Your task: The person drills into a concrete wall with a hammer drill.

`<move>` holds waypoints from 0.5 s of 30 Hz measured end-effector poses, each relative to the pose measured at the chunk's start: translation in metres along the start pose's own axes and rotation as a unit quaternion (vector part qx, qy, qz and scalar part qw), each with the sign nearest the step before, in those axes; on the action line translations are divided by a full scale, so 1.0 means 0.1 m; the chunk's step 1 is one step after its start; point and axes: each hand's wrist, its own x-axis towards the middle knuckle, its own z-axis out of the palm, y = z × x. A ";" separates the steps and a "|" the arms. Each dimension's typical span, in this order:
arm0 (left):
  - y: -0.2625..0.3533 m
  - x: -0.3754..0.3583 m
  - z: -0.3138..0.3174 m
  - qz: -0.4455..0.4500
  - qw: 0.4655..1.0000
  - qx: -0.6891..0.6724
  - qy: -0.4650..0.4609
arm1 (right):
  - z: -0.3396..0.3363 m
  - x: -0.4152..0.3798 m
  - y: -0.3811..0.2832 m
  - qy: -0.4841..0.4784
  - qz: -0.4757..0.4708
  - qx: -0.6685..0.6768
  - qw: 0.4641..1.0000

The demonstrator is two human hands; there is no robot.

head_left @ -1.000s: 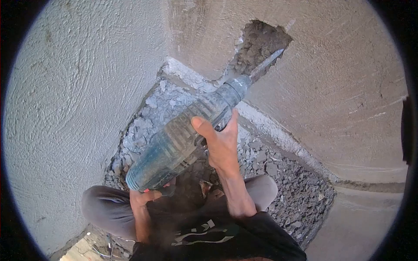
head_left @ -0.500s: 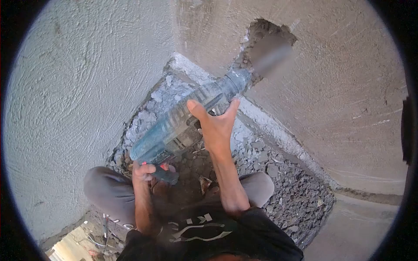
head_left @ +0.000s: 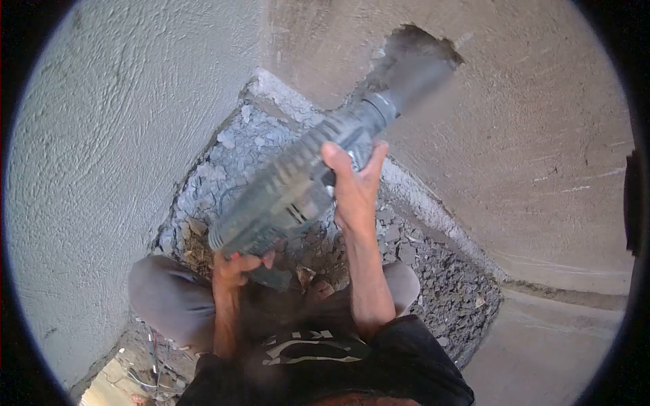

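Observation:
A dusty blue-grey rotary hammer (head_left: 284,179) lies diagonally across the middle of the head view. Its front points up and right to a ragged hole (head_left: 409,44) broken in the wall, where the bit is a grey blur. My left hand (head_left: 233,267) wraps round the rear handle by the red trigger area. Farther forward, my right hand (head_left: 355,183) grips the tool near its front, thumb on the upper side and fingers on the far side. Where the bit's tip meets the wall cannot be made out.
A rough plastered wall (head_left: 122,135) rises on the left and a brown wall (head_left: 528,122) on the right. Broken rubble (head_left: 453,304) covers the floor in the corner. My bent knees (head_left: 172,298) flank the tool. Wires (head_left: 145,379) lie at lower left.
The rotary hammer and both hands have shifted slightly to the right in view. My right hand also sits a little higher. The tool's body now looks more blurred.

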 end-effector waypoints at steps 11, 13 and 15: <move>0.08 -0.42 -0.05 -0.024 0.991 0.130 -0.016 | 0.04 -0.32 0.09 -0.034 0.109 0.170 0.979; 0.14 -0.43 -0.06 -0.031 0.994 0.105 -0.015 | 0.09 -0.33 0.07 -0.049 0.106 0.201 0.973; 0.14 -0.43 -0.12 -0.025 0.995 0.097 -0.019 | 0.12 -0.33 0.15 -0.018 0.095 0.183 0.978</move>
